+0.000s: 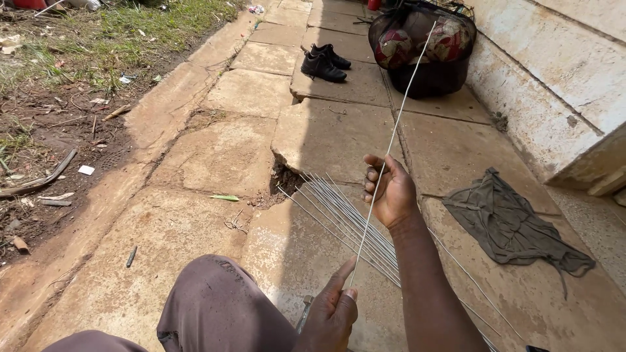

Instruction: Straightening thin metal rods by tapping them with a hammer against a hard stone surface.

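Head view looks down over your bent knee (pixel 215 306) at a cracked concrete walkway (pixel 228 150), and you have one thin metal rod (pixel 391 146) held between both hands. Your left hand (pixel 331 314) sits low in the picture, thumb and forefinger pinched on the rod's near end. Your right hand (pixel 390 192) is farther out and higher, fingers curled closed around the rod partway along its length. From the left pinch the rod runs up and away to the right, passes through the right fist, and carries on as a long free stretch toward the dark mesh bag of balls (pixel 424 49) by the wall (pixel 561 72); its far tip shows against that bag. So the long axis points away from you, the near end lies at your left hand, and the right hand is the one nearer the free length. Beneath the right wrist a bundle of similar rods (pixel 345 221) lies on the slab, fanned and slanting the other way, apart from the held one. A crumpled grey-green cloth (pixel 508 225) lies to the right, and a pair of black shoes (pixel 324 63) stands farther up the path.
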